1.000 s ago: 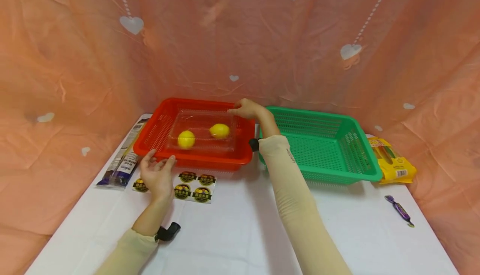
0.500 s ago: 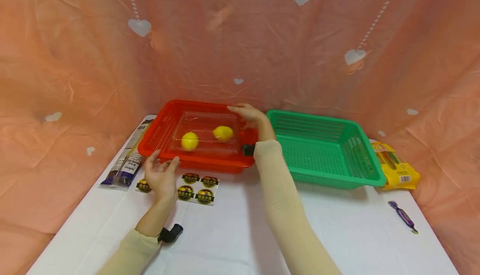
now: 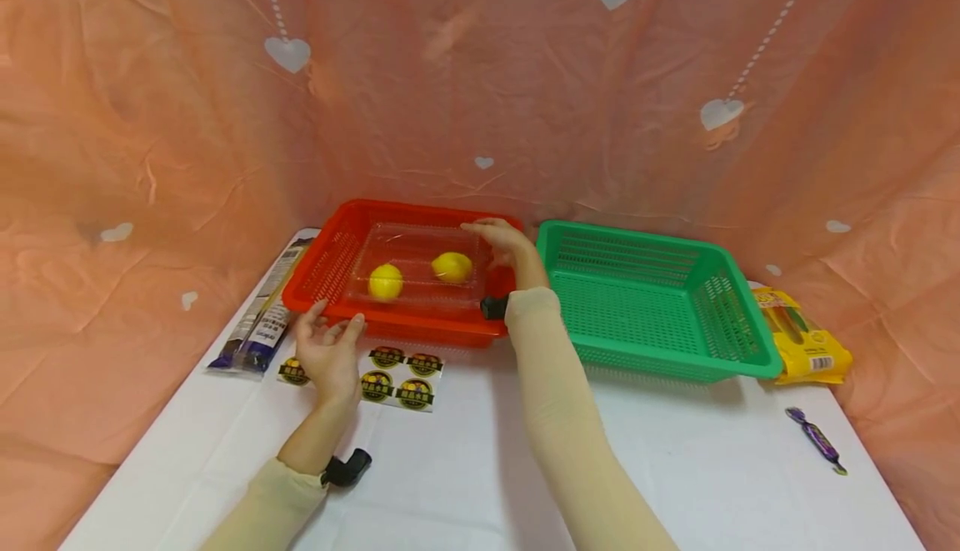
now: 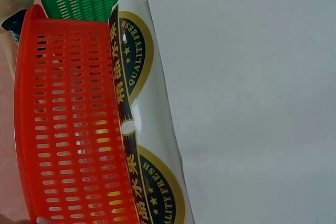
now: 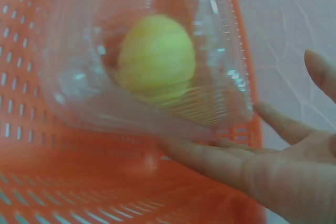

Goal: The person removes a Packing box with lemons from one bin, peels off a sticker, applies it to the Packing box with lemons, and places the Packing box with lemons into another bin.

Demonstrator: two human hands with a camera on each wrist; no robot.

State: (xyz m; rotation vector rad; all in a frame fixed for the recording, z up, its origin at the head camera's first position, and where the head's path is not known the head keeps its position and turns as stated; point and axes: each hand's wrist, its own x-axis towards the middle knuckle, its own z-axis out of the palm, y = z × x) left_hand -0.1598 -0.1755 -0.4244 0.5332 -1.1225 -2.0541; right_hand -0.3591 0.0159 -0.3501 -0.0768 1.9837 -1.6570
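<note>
The clear, rectangular plastic box [image 3: 416,272] lies inside the red, slotted plastic basket [image 3: 412,320], its long axis running from side to side, along the basket's own length. One short end points at the right hand [image 3: 506,242]; I see those fingers reach out fairly straight, not closed round anything, with fingertips touching the box at its far right corner. Whether the box rests flat on the basket's floor I cannot tell.

Within the clear plastic sit two yellow lemons. The nearer to the right fingers [image 3: 452,267] lies with its long axis roughly sideways; the other [image 3: 386,282], up and to the right of the left fingertips, looks rounder from here, so I cannot tell which way it points.

The left hand [image 3: 330,363] is palm up at the basket's near rim, fingers loosely bent and spread, the tips at the red edge, holding nothing firmly that I can see. Under that hand, reaching out to its right, is a white sheet of round black-and-gold stickers [image 3: 401,378]. Just left of the left fingers lies a long clear-and-blue plastic packet [image 3: 258,318]. Right of the right fingers stands a green, slotted plastic basket [image 3: 630,309].
</note>
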